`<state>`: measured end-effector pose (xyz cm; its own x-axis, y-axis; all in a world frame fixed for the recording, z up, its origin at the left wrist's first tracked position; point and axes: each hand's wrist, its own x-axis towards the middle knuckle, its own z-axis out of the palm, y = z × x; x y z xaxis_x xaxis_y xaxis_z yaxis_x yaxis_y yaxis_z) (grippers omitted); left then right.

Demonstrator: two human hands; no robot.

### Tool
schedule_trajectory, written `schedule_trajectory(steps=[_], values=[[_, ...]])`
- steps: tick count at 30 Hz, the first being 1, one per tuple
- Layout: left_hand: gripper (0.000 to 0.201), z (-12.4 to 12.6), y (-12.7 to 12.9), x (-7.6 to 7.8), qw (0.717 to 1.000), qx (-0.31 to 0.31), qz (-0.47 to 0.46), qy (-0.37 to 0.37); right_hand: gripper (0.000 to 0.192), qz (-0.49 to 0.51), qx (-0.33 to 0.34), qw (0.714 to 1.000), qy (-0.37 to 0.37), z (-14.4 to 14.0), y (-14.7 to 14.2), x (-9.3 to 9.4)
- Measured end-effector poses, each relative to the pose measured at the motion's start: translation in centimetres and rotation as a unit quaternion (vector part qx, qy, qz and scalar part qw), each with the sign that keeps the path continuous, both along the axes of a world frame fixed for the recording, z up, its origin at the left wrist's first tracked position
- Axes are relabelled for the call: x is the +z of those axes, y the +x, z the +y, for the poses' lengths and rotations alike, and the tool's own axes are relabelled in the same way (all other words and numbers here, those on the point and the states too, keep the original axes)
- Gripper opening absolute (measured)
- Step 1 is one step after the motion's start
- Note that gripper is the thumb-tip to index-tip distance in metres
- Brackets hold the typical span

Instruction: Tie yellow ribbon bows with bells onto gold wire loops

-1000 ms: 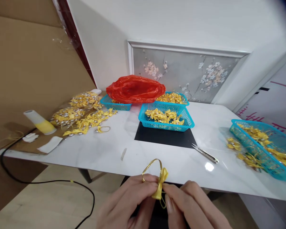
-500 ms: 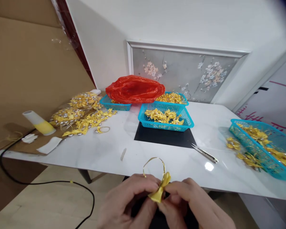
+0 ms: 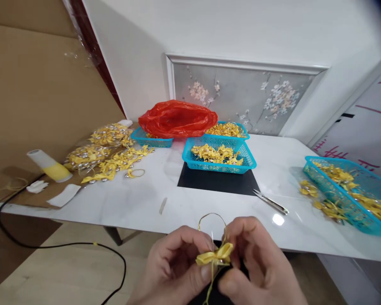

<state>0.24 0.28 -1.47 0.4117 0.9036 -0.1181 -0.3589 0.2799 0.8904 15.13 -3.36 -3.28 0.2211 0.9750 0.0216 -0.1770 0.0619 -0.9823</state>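
Observation:
Near the table's front edge, my left hand (image 3: 180, 264) pinches a small yellow ribbon bow (image 3: 214, 255) between thumb and fingers. A thin gold cord loop (image 3: 212, 214) rises above the bow, and a yellow-green tail (image 3: 210, 286) hangs below it. Silvery beads show at the bow's underside. My right hand (image 3: 260, 262) is curled around the bow's right end, its fingers touching it there; its thumb sits lower, a little apart. The fingertips behind the bow are partly hidden. A thin bright strand stands upright beside the left fingertips.
Small scissors (image 3: 271, 202) lie right of a black mat (image 3: 209, 183). On the mat stands a blue basket (image 3: 220, 168) of yellow bows; another basket (image 3: 343, 197) is at right. A red plastic bag (image 3: 178, 120) rests behind. Beaded bows (image 3: 114, 163) pile at left near a tube (image 3: 49, 166).
The bow has turned from steeply tilted to nearly level, showing its beads and hanging tail. My right hand's fingers have opened wider and its index has risen.

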Motion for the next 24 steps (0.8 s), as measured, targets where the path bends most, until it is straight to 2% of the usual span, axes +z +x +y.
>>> schedule_trajectory(steps=[4, 8, 10, 13, 17, 22, 24], values=[[0.018, 0.0, 0.4, 0.7, 0.995, -0.010, -0.050, -0.081, 0.030, 0.147, 0.126, 0.980, -0.040, 1.5, 1.3, -1.4], [0.019, 0.0, 0.7, 1.0, 0.993, -0.025, -0.046, -0.107, 0.024, 0.299, 0.228, 0.925, -0.059, 2.5, 1.0, -2.2], [0.019, 0.0, 0.7, 1.1, 0.993, -0.031, -0.042, -0.109, 0.018, 0.344, 0.248, 0.904, -0.056, 2.6, 0.6, -2.1], [0.019, 0.1, 0.7, 1.2, 0.993, -0.039, -0.035, -0.105, 0.016, 0.368, 0.247, 0.895, -0.053, 2.7, 0.1, -1.7], [0.019, 0.1, 0.5, 1.1, 0.994, -0.046, -0.040, -0.090, 0.018, 0.398, 0.187, 0.897, -0.055, 2.9, -0.1, -1.7], [0.021, 0.1, 0.4, 1.2, 0.993, -0.039, -0.047, -0.099, 0.029, 0.428, -0.008, 0.899, -0.093, 3.4, 1.0, -2.3], [0.021, 0.0, 0.4, 1.4, 0.993, -0.036, -0.045, -0.107, 0.036, 0.426, -0.063, 0.898, -0.089, 3.7, 2.0, -2.6]])
